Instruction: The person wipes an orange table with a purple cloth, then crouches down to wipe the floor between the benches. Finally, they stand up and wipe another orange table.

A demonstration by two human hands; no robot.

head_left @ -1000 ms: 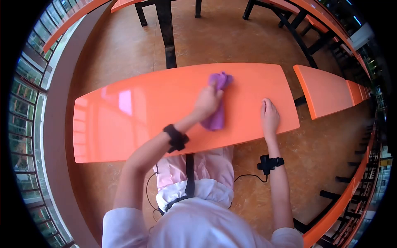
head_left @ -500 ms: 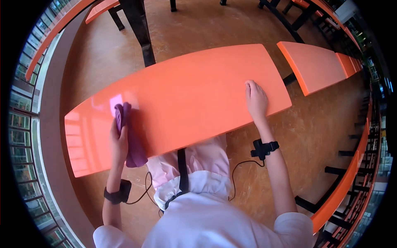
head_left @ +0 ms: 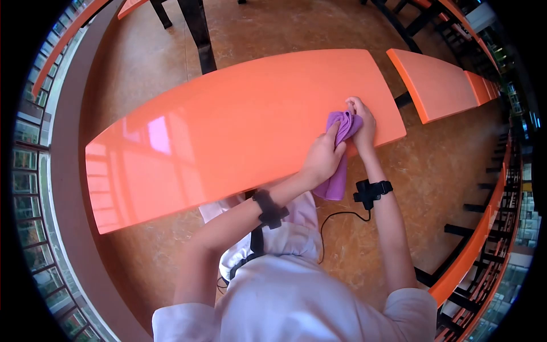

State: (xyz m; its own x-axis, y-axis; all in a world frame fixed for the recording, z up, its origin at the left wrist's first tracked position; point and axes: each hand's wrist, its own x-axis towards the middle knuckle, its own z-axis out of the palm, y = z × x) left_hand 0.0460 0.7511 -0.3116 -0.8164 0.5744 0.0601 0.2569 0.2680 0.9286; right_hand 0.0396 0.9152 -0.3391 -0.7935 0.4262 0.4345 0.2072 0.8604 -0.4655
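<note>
A crumpled purple cloth (head_left: 337,176) is in my left hand (head_left: 323,157), whose fingers and thumb are closed around its bunched upper part. The cloth's lower end hangs past the near edge of the orange table (head_left: 239,125). Close against the cloth, on its right side, is my right hand (head_left: 366,126), over the right end of the tabletop. Its fingers are loosely bent and partly apart, and the cloth covers some of its palm side. Whether the right hand grips the cloth does not show.
Another orange tabletop (head_left: 436,85) stands to the right. A black table leg (head_left: 196,37) rises beyond the far edge. Wrist straps (head_left: 373,192) with a thin cable (head_left: 342,214) are on my arms. Windows (head_left: 28,188) and a low ledge (head_left: 71,171) run along the left.
My left hand has carried the purple cloth from the left part of the table across to my right hand. The right hand has stayed near the right end, its fingers now less closed.
</note>
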